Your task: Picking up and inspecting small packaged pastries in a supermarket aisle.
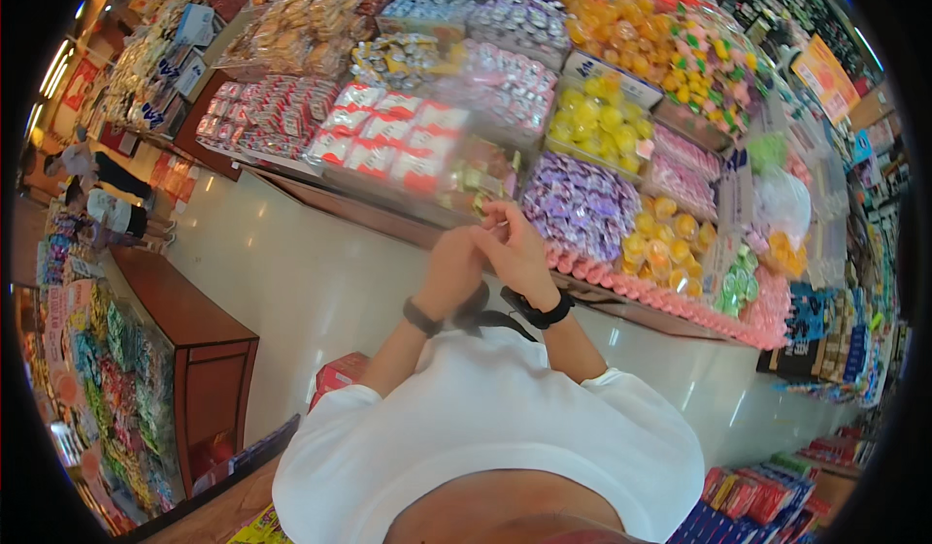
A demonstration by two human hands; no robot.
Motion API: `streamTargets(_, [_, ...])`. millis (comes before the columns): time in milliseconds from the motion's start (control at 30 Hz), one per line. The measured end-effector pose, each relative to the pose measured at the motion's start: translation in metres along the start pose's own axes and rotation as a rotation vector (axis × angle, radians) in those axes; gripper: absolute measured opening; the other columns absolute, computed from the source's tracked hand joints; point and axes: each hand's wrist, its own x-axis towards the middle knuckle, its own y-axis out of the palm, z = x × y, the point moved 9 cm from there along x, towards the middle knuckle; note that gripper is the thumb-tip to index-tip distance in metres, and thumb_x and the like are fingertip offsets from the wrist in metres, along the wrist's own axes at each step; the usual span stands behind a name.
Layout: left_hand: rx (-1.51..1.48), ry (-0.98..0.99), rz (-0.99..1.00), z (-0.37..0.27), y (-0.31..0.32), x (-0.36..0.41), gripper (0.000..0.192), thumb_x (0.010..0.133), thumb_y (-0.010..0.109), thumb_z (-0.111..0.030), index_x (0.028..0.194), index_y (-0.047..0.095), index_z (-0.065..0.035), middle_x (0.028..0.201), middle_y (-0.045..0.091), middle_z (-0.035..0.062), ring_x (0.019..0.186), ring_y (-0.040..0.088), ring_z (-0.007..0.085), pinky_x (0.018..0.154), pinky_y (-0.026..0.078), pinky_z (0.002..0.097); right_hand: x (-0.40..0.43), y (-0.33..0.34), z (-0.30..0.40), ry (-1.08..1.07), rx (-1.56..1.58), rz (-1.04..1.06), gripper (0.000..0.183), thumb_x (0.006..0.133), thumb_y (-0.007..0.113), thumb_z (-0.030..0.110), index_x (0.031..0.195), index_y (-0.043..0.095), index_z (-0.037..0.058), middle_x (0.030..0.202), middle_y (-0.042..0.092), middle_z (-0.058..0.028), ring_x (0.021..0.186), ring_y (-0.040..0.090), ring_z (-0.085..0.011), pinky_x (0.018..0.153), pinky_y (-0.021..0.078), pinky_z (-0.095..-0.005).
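My left hand (455, 264) and my right hand (517, 249) meet in front of my chest, at the near edge of a candy display counter (342, 194). The fingers of both are curled and overlap, and blur hides whether anything is between them. A dark band circles each wrist. Just beyond the fingertips lie gold-green wrapped sweets (480, 173). Purple-wrapped candies (579, 205) fill the bin right of my right hand. White-and-red packets (393, 133) are stacked to the upper left, and yellow jelly cups (601, 122) sit farther back.
Pink scalloped trim (655, 298) lines the counter's front edge. Orange jelly cups (666, 242) sit near its right end. At left stands a wooden display cabinet (211, 391) of wrapped sweets. Beside me is a red box (338, 376) on the tiled floor (320, 282). Other people (109, 202) stand in the aisle.
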Motion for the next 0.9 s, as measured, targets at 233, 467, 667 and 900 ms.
streamTargets(233, [0.064,-0.076,0.04,0.063,-0.041,0.044,0.017,0.088,0.053,0.001,0.104,0.058,0.0004,0.092,0.061,0.0199,0.088,0.057,0.0402,0.076,0.045,0.0447,0.08,0.061,-0.007,0.065,0.18,0.16,0.04,0.083,0.071,0.022,0.115,0.058,0.0022,0.09,0.064,-0.0062,0.077,0.061,-0.0173,0.07,0.0495,-0.0308])
streamTargets(467, [0.115,-0.24,0.07,0.107,-0.086,0.068,0.017,0.092,0.052,-0.002,0.108,0.057,0.0012,0.096,0.06,0.0223,0.09,0.055,0.0429,0.076,0.045,0.0455,0.135,0.13,-0.026,0.114,0.382,0.239,0.039,0.085,0.071,0.022,0.116,0.057,0.0022,0.086,0.065,-0.0065,0.074,0.062,-0.015,0.069,0.0501,-0.0305])
streamTargets(667, [0.205,-0.297,0.115,0.154,-0.128,0.073,0.017,0.091,0.054,-0.002,0.107,0.056,0.0007,0.1,0.061,0.0212,0.093,0.057,0.0418,0.078,0.046,0.0445,0.166,0.185,-0.014,0.147,0.365,0.311,0.042,0.085,0.071,0.022,0.117,0.055,-0.0011,0.09,0.064,-0.0086,0.076,0.062,-0.0147,0.066,0.0504,-0.0297])
streamTargets(900, [0.138,-0.184,0.132,0.237,-0.195,0.102,0.021,0.085,0.061,-0.002,0.106,0.057,-0.0009,0.1,0.062,0.0175,0.093,0.058,0.0382,0.08,0.047,0.0428,0.214,0.25,0.009,0.216,0.407,0.258,0.04,0.087,0.069,0.016,0.12,0.053,-0.0011,0.099,0.062,-0.01,0.083,0.062,-0.016,0.07,0.0535,-0.03])
